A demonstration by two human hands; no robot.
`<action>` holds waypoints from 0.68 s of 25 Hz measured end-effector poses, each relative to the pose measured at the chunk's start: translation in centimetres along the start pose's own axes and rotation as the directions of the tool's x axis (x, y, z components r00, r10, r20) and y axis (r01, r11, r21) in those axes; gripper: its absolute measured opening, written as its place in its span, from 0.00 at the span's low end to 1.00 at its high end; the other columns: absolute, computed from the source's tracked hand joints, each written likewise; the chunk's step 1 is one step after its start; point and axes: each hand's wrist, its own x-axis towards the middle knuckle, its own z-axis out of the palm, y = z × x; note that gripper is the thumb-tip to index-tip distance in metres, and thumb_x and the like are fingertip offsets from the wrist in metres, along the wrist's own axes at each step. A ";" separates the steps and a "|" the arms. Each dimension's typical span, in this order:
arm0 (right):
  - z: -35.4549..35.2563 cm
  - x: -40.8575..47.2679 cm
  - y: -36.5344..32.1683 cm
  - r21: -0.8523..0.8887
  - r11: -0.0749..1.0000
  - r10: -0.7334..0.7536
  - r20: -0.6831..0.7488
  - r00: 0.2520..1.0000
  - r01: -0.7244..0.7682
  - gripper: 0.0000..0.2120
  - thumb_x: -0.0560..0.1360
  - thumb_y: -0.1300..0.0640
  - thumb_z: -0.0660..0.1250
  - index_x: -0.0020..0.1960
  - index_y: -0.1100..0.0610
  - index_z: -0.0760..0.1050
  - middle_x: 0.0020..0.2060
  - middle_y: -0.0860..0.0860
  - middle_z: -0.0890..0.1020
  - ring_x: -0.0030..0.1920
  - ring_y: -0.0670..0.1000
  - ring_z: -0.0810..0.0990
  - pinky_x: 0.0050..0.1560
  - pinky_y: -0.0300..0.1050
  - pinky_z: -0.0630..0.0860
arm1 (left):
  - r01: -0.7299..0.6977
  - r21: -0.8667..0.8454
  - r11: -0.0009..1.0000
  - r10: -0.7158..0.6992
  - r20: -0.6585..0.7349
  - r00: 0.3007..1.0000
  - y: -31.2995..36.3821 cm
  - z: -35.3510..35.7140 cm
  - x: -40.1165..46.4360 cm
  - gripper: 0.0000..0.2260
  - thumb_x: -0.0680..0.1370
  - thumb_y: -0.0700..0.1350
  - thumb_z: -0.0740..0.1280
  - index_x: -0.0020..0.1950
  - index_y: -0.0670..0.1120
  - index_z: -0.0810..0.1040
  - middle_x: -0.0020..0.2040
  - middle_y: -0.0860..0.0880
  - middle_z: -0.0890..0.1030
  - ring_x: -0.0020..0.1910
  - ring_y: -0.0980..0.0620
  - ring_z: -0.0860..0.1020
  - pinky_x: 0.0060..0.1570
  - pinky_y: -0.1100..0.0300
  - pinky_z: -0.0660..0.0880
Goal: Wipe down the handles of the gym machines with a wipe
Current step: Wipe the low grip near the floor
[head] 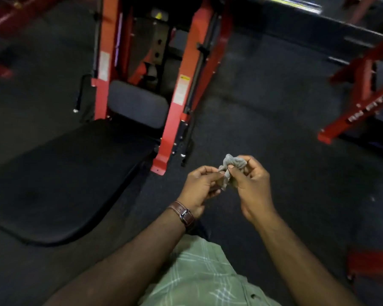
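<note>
A crumpled grey wipe (pixel 230 167) hangs between both hands in front of my body, above the dark floor. My right hand (pixel 250 184) pinches its upper part between thumb and fingers. My left hand (pixel 200 186), with a brown leather watch strap at the wrist, pinches the wipe's lower left edge. A red gym machine (pixel 179 91) with a black padded seat (pixel 60 180) stands ahead to the left, apart from both hands. A black handle (pixel 80 93) hangs on its left side, and another black bar (pixel 187 142) runs along its right upright.
Dark rubber floor (pixel 274 102) spreads around me. Another red machine frame (pixel 360 102) stands at the right, a red base piece (pixel 372 261) lies at the lower right, and more red frames (pixel 13 14) sit at the upper left. My green checked shirt (pixel 203 279) fills the bottom.
</note>
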 end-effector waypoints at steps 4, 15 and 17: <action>3.2 10.6 -0.7 -0.172 0.983 -0.025 0.187 0.982 0.058 0.08 0.74 0.70 0.70 0.48 0.59 0.80 0.42 0.58 0.84 0.42 0.52 0.83 0.46 0.52 0.80 | -0.050 -0.172 0.984 0.017 -0.186 0.982 3.1 -0.6 7.3 0.05 0.77 0.39 0.69 0.44 0.47 0.79 0.39 0.49 0.83 0.36 0.55 0.79 0.38 0.61 0.72; 10.1 32.3 -3.0 -0.494 0.857 0.234 0.630 0.741 0.150 0.06 0.74 0.64 0.72 0.49 0.55 0.84 0.43 0.54 0.86 0.44 0.50 0.83 0.46 0.49 0.80 | -0.212 -0.561 0.800 -0.092 -0.464 0.881 10.5 1.4 22.2 0.04 0.79 0.40 0.67 0.46 0.47 0.79 0.39 0.51 0.82 0.34 0.55 0.79 0.37 0.61 0.73; 10.6 36.5 -2.5 -0.549 0.801 0.274 0.689 0.671 0.237 0.04 0.75 0.59 0.72 0.49 0.56 0.85 0.42 0.54 0.86 0.42 0.48 0.82 0.45 0.48 0.79 | -0.272 -0.608 0.746 -0.128 -0.532 0.837 11.2 1.7 25.3 0.05 0.80 0.39 0.65 0.46 0.47 0.79 0.39 0.51 0.81 0.34 0.55 0.80 0.37 0.61 0.72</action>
